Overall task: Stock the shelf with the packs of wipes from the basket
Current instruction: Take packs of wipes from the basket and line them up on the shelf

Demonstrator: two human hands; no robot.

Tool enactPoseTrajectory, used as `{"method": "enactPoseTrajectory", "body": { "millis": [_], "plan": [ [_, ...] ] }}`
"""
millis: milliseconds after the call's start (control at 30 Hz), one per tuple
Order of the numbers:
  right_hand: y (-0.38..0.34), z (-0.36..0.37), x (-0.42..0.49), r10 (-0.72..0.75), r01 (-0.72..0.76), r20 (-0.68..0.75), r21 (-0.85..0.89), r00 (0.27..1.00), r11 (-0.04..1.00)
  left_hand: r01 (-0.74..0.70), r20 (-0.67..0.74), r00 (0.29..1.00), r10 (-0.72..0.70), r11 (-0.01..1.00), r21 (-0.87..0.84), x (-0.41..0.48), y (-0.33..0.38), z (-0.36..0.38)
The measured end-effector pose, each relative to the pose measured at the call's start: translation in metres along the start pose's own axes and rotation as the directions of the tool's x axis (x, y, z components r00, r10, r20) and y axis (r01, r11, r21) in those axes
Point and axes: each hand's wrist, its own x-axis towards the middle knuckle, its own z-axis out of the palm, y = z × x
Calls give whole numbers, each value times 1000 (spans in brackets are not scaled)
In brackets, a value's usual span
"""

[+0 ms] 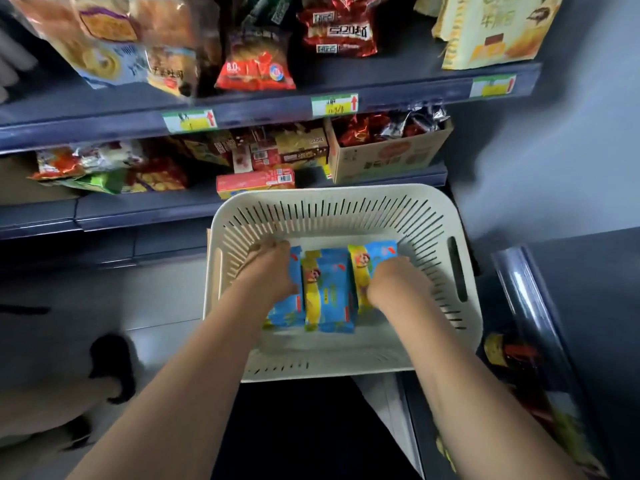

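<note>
Because the three packs stand on edge, side by side in a row across the floor of the white slotted basket, we come at them from the two outer sides. Our left hand lies over the left pack of wipes, its fingers curled down over the far end, close to the basket's left wall. Our right hand wraps the outer face of the right pack of wipes in the same way. The middle pack of wipes is touched by neither hand and is pressed between its neighbours. We judge this to be a squeeze meant to lift the whole row at once, though motion blur leaves the fingertips uncertain.

All the packs are still in the basket; none is on a shelf yet. The basket's walls rise well above the packs, so we think the lift must go straight up before it goes forward. Beyond the far rim, the lower shelf carries a red carton and a cardboard box of snack packets, with a narrow gap between them. The upper shelf overhangs this, which limits the height of any approach.
</note>
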Motion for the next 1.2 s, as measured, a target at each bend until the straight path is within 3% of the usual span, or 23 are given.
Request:
{"method": "enactPoseTrajectory", "body": {
  "millis": [167,300,400,467,567,667,800,1000,1200],
  "plan": [
    [-5,-4,-1,52,-27,-103,234,993,972,-22,-130,991,20,1000,-11,-4,6,-15],
    [3,-6,-12,-65,144,-211,381,975,913,-56,-139,989,45,996,-74,-17,-1,-33],
    [16,-25,-32,-113,289,-372,462,921,839,-88,-158,986,47,960,-265,-37,-7,-60],
    [26,-49,-53,-119,353,-433,514,894,782,-92,-198,980,-5,873,-480,-55,-8,-85],
    [41,-96,-93,-130,483,-553,561,823,672,-109,-209,974,-87,629,-770,-88,-1,-130],
    [59,-141,-138,-97,595,-672,568,735,569,-167,-229,969,-88,448,-878,-121,18,-174],
    [82,-183,-197,-22,657,-747,571,665,492,-279,-293,956,6,315,-907,-160,43,-220],
    [116,-198,-295,114,700,-844,503,524,506,-438,-383,889,250,225,-871,-226,80,-253],
    [171,-180,-385,247,627,-939,343,238,700,-510,-386,772,504,130,-850,-290,123,-248]
  ]
}}
